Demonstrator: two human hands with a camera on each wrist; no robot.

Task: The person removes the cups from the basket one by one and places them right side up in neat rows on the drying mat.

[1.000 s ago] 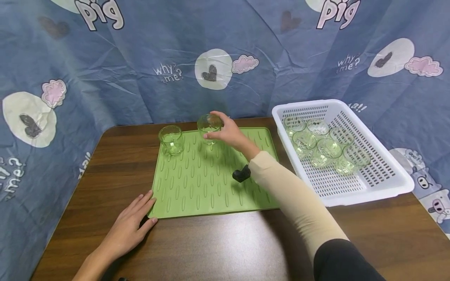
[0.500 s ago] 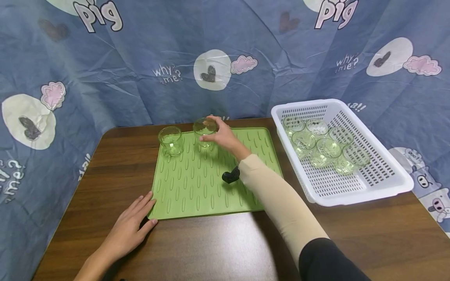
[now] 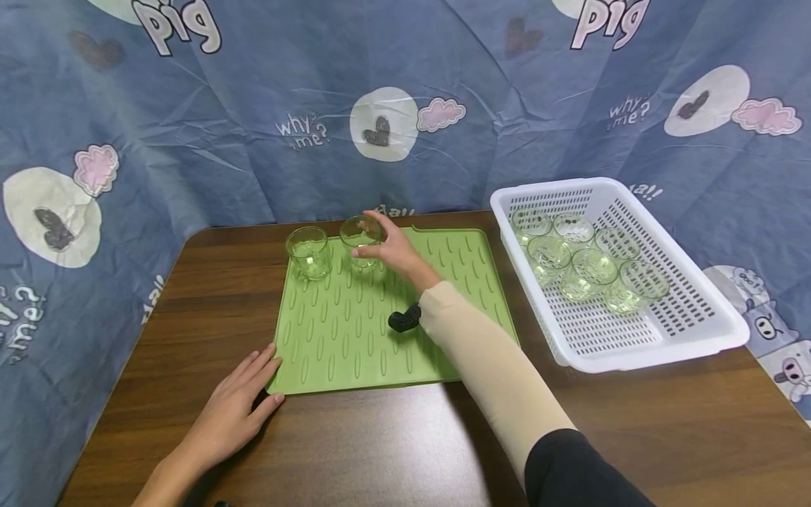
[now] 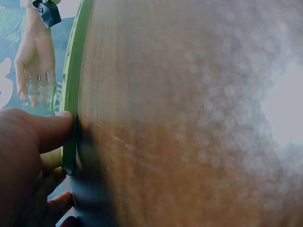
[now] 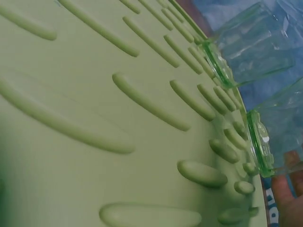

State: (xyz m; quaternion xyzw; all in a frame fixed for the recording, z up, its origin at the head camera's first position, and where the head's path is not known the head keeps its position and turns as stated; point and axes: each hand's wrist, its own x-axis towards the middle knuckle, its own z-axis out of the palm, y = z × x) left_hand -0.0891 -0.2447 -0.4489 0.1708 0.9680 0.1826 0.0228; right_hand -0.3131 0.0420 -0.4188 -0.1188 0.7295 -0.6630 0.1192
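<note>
At the back of the green ribbed mat point(image 3: 348, 338), my right hand point(image 3: 398, 250) holds a clear greenish drinking glass point(image 3: 353, 239) from its right side, thumb in front and fingers behind. The glass is upright, its base at or just above the mat; I cannot tell whether they touch. Just left of it, a second glass point(image 3: 308, 255) stands upright on the mat's back left corner, with a small gap between the two. My left hand point(image 3: 231, 412) rests at the mat's front left corner; in the left wrist view its thumb point(image 4: 54, 130) touches the mat's edge.
A white perforated plastic basket point(image 3: 564, 352) stands right of the mat with several similar glasses point(image 3: 593, 271) inside. Everything sits on a brown wooden table point(image 3: 380, 451). A blue printed cloth point(image 3: 253, 84) hangs close behind the table's back edge.
My right hand has shifted left with its glass, bringing it closer to the standing glass and slightly lower. The left hand has stayed in place.
</note>
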